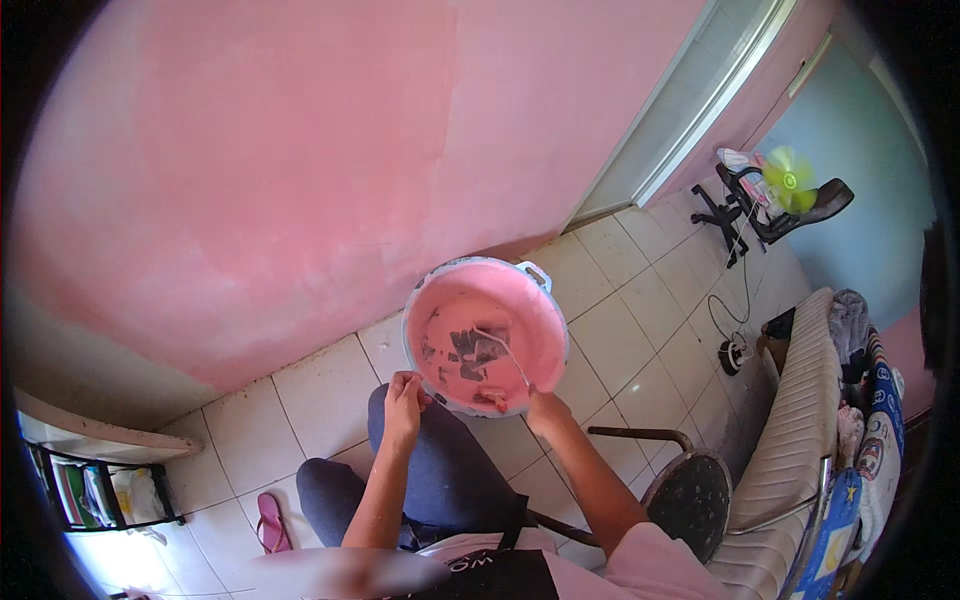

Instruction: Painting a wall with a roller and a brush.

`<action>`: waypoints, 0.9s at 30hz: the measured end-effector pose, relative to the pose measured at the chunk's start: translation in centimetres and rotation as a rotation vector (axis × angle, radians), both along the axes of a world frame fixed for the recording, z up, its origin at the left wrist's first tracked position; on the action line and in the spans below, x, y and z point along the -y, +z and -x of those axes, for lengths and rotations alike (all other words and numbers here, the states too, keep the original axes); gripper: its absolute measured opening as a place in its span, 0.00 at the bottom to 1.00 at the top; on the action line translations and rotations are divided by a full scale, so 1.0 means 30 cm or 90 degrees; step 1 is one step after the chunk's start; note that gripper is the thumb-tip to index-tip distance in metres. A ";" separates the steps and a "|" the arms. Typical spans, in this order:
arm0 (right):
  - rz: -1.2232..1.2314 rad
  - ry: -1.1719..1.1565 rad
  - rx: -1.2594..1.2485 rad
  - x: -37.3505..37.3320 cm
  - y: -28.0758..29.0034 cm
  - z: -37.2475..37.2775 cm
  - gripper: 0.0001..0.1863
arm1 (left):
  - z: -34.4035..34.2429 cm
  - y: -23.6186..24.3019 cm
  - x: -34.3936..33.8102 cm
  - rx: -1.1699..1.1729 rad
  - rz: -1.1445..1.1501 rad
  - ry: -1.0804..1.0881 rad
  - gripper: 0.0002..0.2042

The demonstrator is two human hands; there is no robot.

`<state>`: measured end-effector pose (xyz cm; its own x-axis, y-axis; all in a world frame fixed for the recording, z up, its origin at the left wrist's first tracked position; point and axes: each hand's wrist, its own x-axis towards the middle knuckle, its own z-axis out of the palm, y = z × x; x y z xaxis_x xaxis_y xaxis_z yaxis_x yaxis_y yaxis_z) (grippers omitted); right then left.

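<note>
A wide pink tub [541,322] with a pale rim stands on the floor in front of me, against the wall. Pink paint and dark grey patches mark its bottom. My right hand [546,408] is closed at the tub's near right rim around the handle end of a paint roller [512,354]. The bent wire frame reaches down into the tub, and its roller end is hard to make out. A reddish crumpled piece [491,399] lies inside by the near rim. My left hand [404,393] is above my knee beside the rim, fingers curled; whatever they hold is hidden.
A pink wall [300,150] with darker painted patches rises ahead. A round dark stool [690,500] stands close on my right, near a cream cushioned seat [785,425]. A flip-flop [271,522] and a black rack [120,492] are left. A green fan [789,180] is far right.
</note>
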<state>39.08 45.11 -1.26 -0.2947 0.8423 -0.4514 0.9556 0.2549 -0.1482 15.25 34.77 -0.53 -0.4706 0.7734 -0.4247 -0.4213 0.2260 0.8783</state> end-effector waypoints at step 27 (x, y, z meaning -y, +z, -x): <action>0.177 -0.013 0.022 0.229 0.290 0.023 0.17 | 0.083 -0.044 0.133 0.002 0.051 0.055 0.09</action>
<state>38.40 38.24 7.43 -0.2592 0.6905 -0.6753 0.9658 0.1894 -0.1770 12.76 30.78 -1.86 -0.5322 0.6936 -0.4855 -0.4451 0.2586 0.8573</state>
